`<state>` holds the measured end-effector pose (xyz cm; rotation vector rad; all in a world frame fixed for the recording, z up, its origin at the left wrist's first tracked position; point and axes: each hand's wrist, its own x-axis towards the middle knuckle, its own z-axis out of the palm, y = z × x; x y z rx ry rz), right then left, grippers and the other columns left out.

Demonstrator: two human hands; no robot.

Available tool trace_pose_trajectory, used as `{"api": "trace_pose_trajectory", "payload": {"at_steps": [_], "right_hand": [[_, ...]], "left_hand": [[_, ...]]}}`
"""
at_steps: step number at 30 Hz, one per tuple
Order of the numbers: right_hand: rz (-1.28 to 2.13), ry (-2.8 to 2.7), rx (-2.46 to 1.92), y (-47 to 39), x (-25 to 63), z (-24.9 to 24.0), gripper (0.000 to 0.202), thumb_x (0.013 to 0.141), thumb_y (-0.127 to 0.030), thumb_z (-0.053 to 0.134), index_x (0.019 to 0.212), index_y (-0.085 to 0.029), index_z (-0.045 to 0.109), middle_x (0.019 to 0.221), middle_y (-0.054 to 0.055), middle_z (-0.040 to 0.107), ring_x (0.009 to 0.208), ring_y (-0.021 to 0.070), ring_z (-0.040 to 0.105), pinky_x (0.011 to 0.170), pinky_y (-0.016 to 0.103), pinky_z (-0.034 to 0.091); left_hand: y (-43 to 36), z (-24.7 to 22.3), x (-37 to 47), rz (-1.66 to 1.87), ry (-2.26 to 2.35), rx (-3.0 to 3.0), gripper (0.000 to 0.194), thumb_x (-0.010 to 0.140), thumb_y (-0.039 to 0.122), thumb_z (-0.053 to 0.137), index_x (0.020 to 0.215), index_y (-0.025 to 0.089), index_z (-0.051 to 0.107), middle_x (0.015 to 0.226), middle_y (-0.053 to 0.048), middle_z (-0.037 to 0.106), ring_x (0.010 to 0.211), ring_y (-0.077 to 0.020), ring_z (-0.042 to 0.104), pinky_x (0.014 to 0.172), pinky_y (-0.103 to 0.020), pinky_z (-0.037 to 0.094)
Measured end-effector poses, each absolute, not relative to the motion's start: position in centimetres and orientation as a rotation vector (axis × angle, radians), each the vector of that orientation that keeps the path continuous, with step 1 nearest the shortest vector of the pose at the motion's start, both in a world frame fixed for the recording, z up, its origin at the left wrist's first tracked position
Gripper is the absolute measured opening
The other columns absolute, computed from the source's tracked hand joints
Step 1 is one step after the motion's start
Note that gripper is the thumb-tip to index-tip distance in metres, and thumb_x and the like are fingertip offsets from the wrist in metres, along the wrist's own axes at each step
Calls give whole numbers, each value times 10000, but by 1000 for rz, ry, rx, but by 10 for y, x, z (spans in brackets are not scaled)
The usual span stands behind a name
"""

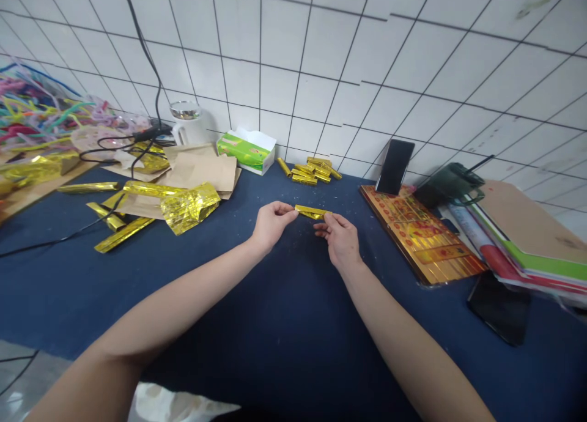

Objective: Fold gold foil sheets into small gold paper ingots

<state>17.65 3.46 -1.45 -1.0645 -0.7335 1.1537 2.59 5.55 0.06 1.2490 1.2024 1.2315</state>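
A narrow strip of folded gold foil paper is stretched between my two hands, over the middle of the dark blue table cover. My left hand pinches its left end between thumb and fingers. At the other end, my right hand grips it the same way, with its lower fingers curled beneath. Beyond my hands, near the wall, lies a small pile of gold foil rolls. To the left, a crumpled gold foil sheet lies partly over brown paper, with several long folded gold strips around it.
A green tissue pack and a white mug stand by the wall. Colourful pipe cleaners heap up at far left, near a black cable. At right are a stack of gold-red printed paper, an upright phone and notebooks.
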Motion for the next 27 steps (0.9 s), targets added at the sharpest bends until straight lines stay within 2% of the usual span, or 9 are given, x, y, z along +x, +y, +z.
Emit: {"api": "trace_pose_trajectory", "payload": {"at_steps": [6, 15, 20, 27], "right_hand": [[1105, -817, -1076, 34, 175, -17, 179, 624, -317, 690, 703, -162, 650, 573, -18, 605, 526, 112, 583, 461, 217, 443], [1060, -866, -1082, 34, 173, -17, 160, 624, -301, 681, 685, -157, 652, 536, -18, 607, 509, 117, 574, 460, 225, 435], [1128, -808, -1042, 32, 170, -18, 168, 624, -314, 681, 647, -159, 621, 490, -31, 588, 451, 108, 555, 443, 228, 440], [1106, -745, -986, 33, 171, -18, 184, 612, -314, 691, 620, -158, 595, 486, -39, 581, 403, 98, 540, 431, 236, 456]], "left_hand": [[50, 9, 27, 1074, 996, 984, 218, 613, 270, 673, 662, 141, 504, 456, 84, 401, 305, 0, 260, 315, -161, 122], [53, 5, 22, 833, 877, 898, 137, 672, 196, 644, 671, 126, 526, 510, 20, 524, 292, 3, 276, 299, -150, 102], [53, 1, 24, 853, 835, 758, 137, 661, 167, 646, 657, 126, 515, 492, 29, 516, 310, -2, 315, 305, -129, 170], [48, -1, 31, 1097, 1007, 933, 189, 648, 164, 653, 727, 125, 486, 641, 3, 556, 465, -72, 548, 401, -158, 405]]}}
